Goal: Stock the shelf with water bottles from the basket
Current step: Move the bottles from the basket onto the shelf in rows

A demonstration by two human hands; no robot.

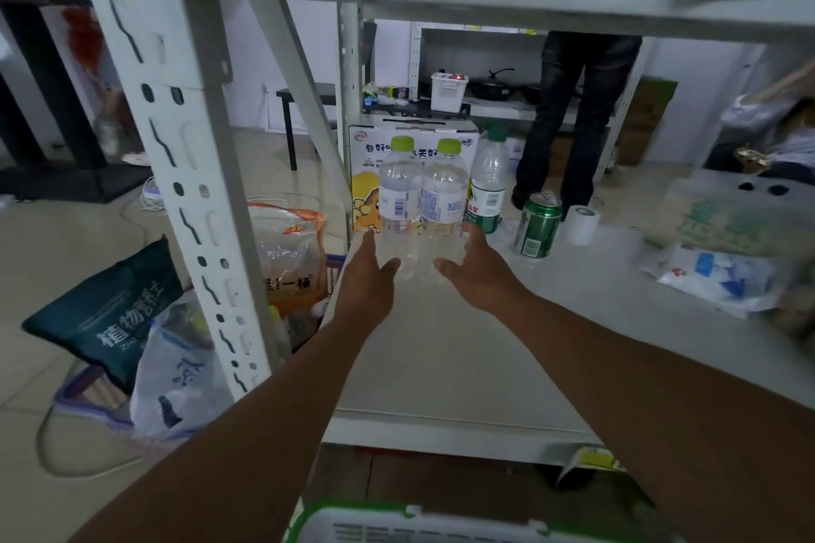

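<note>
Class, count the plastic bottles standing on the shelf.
3: two light-green-capped bottles side by side between the hands, and a dark-green-capped bottle just right of them. Others may be hidden.

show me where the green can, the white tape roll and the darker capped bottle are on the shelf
Green can (537,225), head view, on the middle of its side wall.
White tape roll (581,225), head view, on its outer side.
Darker capped bottle (488,194), head view, on its green and white label.

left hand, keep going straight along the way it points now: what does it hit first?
The left hand points toward the back of the shelf. First contact is likely the left lime-capped bottle beside its fingertips, then the yellow cartoon carton behind. Depth is unclear.
</note>
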